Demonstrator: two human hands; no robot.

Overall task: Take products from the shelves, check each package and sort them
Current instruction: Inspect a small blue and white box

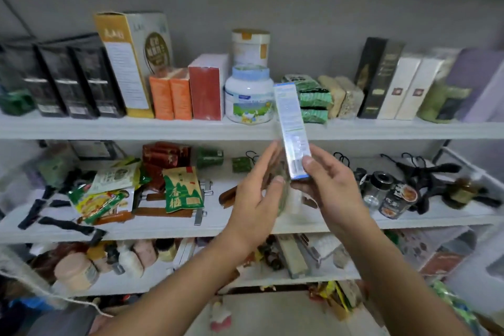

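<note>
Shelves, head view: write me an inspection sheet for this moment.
Surface: white shelves, three tiers, all stocked.
Job's things: slim blue-white box held upright before the top tier.
Clutter: green pouch, sachets and jars lie loose on the middle tier.
Hands: right hand pinches the box's lower end; left hand beside it, blurred, grip unclear.
Cables: pale string at lower left.
Surroundings: grey wall behind.

Home storeroom: cluttered white shelves [163,128] of mixed groceries [249,95].
</note>
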